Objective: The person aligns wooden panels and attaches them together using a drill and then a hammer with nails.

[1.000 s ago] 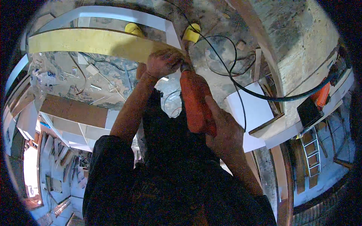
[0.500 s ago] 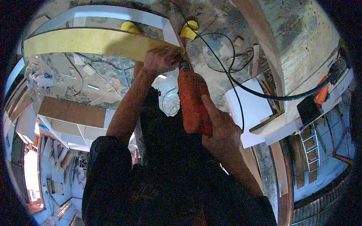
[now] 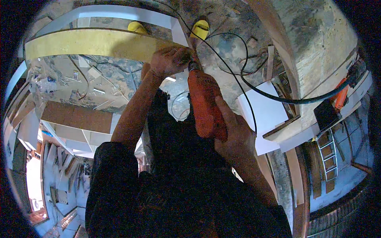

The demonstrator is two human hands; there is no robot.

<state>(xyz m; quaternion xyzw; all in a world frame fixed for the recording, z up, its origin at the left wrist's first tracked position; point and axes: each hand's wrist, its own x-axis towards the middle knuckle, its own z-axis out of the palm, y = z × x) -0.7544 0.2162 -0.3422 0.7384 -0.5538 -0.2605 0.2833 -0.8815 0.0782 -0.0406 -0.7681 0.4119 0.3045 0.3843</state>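
An orange corded power drill point(image 3: 204, 103) points away from me, its tip at the end of a long pale yellow board point(image 3: 95, 43). My right hand point(image 3: 234, 133) grips the drill's rear handle. My left hand point(image 3: 170, 59) is closed around the drill's front end, right at the board's right end. A black power cord point(image 3: 242, 79) loops from the drill across the floor. Two yellow shoe tips point(image 3: 200, 27) show beyond the board.
White panels point(image 3: 262, 113) lie on the rough concrete floor point(image 3: 226, 47) to the right, with another orange tool point(image 3: 341, 97) on a ledge farther right. Wood strips, brown boards point(image 3: 77, 117) and scraps litter the left side. A small ladder point(image 3: 328, 152) stands at the lower right.
Both hands and the drill have shifted slightly up and toward the board's end; the grip is the same.
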